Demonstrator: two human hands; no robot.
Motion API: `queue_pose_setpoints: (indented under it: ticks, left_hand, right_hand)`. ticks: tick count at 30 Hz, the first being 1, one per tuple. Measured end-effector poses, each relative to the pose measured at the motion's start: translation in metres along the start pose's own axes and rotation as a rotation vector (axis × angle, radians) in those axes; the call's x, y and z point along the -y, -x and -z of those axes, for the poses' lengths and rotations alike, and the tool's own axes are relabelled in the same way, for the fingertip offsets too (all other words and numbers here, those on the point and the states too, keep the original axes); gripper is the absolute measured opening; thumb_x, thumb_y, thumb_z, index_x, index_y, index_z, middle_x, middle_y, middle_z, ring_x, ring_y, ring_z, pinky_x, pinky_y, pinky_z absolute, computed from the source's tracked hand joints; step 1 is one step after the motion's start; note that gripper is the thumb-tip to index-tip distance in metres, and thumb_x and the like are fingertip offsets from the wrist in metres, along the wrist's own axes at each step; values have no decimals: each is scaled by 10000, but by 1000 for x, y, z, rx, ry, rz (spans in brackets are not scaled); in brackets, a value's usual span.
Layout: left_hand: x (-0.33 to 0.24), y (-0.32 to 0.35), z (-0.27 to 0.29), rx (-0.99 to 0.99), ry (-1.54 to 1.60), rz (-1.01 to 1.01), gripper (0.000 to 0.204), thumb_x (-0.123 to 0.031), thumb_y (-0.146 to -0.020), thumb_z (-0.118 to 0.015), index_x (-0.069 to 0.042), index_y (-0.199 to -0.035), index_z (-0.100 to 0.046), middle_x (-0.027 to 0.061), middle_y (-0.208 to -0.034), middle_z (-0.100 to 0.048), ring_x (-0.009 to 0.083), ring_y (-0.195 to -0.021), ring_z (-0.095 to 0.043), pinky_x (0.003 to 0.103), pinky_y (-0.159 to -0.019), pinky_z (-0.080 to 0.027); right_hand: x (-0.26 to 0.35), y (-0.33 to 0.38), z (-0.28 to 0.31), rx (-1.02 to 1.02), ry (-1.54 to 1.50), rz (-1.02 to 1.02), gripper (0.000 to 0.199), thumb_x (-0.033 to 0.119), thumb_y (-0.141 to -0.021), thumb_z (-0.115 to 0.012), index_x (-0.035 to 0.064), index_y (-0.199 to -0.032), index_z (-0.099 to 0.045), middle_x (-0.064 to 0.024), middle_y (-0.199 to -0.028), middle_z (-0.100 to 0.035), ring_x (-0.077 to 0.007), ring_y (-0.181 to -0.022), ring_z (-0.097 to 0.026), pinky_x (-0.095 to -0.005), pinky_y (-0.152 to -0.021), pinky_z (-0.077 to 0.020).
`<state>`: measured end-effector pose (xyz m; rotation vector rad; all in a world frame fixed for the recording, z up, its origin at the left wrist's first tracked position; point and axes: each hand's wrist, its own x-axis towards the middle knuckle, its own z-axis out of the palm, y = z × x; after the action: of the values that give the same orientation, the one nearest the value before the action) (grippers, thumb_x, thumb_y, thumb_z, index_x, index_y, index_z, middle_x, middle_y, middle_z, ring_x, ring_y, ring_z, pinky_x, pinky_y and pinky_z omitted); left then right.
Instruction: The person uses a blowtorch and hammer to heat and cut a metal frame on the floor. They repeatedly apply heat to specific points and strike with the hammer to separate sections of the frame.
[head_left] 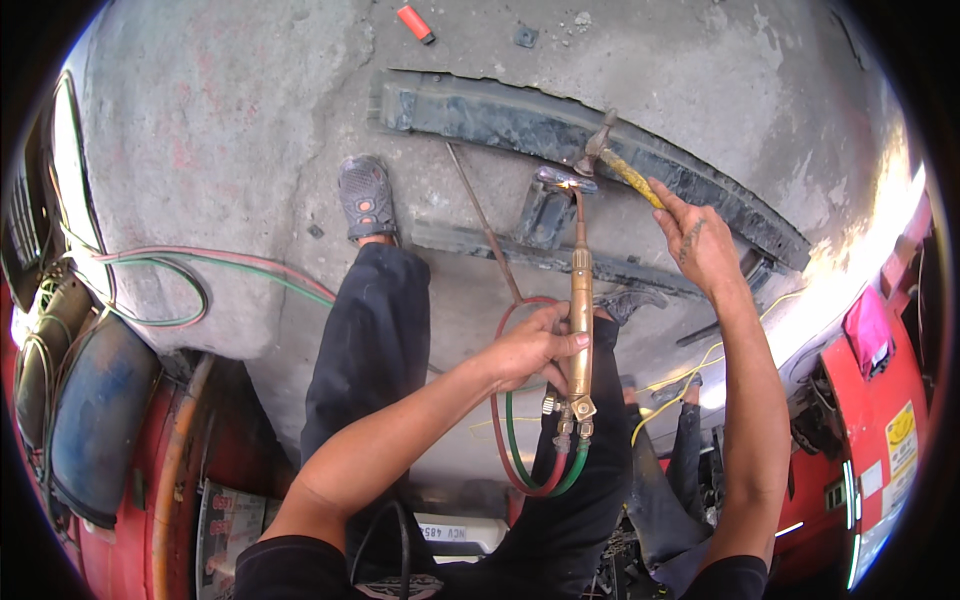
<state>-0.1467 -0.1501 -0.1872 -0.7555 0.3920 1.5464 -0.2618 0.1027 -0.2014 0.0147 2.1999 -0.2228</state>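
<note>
My left hand [530, 345] grips a brass cutting torch [580, 310] by its handle. The torch tip points up at a small metal bracket [560, 182], where a bright flame spot shows. Red and green hoses [520, 440] loop down from the torch's base. My right hand [700, 240] holds a hammer [615, 160] by its yellow handle, the head resting near the bracket. A long dark steel frame [560, 130] lies on the concrete floor, with a second bar [500, 250] in front of it.
My legs in dark trousers and a grey shoe [365, 195] stand on the concrete. A thin rod [480, 220] lies by the frame. Red vehicle bodywork [880, 400] sits at right, a blue tank [95, 420] and more hoses [200, 270] at left. A small red object [415, 23] lies at top.
</note>
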Motion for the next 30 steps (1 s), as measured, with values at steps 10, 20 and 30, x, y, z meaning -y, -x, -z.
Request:
queue_pose_setpoints:
  ticks: [10, 20, 30]
  left_hand:
    - [0, 5, 1, -2, 4, -2, 553, -163, -1020, -598, 1, -1484, -346, 138, -1205, -601, 239, -1000, -675, 377, -662, -626]
    - [0, 6, 1, -18, 23, -27, 530, -172, -1015, -613, -31, -1475, -392, 134, -1102, -588, 254, -906, -692, 377, -652, -647]
    - [-1, 5, 4, 26, 14, 16, 647, -172, -1013, -614, -11, -1541, -276, 134, -1237, -592, 239, -1032, -662, 379, -662, -625]
  right_hand:
    - [0, -6, -8, -75, -4, 83, 430, 224, -1001, -591, 142, -1423, -576, -255, -819, -672, -441, -820, -669, -509, -756, -514]
    - [10, -5, -6, 2, -5, 42, 410, 205, -990, -594, 170, -1399, -596, -236, -937, -714, -432, -900, -687, -513, -817, -545]
    - [6, -14, -5, 3, 46, 73, 418, 225, -1004, -579, 157, -1417, -585, -249, -895, -700, -434, -887, -681, -514, -813, -524]
